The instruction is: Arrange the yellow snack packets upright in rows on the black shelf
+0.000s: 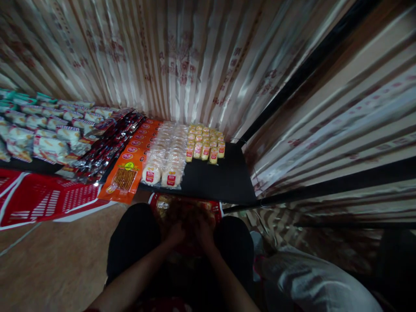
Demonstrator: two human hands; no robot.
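Between my knees stands a red basket [221,210] with yellow-wrapped snack packs [162,203] inside. My left hand [177,223] and my right hand [201,221] reach down into it, close together. Deep shadow hides the fingers of both hands, so what they touch or hold is not visible. On the black shelf [221,182] just beyond are small yellow snack packs [205,145] in rows. Left of those lie two columns of round white rice crackers [171,175] in clear wrappers.
Orange snack packets [130,160], dark shiny packets [107,149] and white snack bags [52,145] line the shelf's left part. A red basket [42,197] stands below them. Pleated curtain [182,65] and black poles [292,86] bound the back and right. Pale fabric [312,277] lies lower right.
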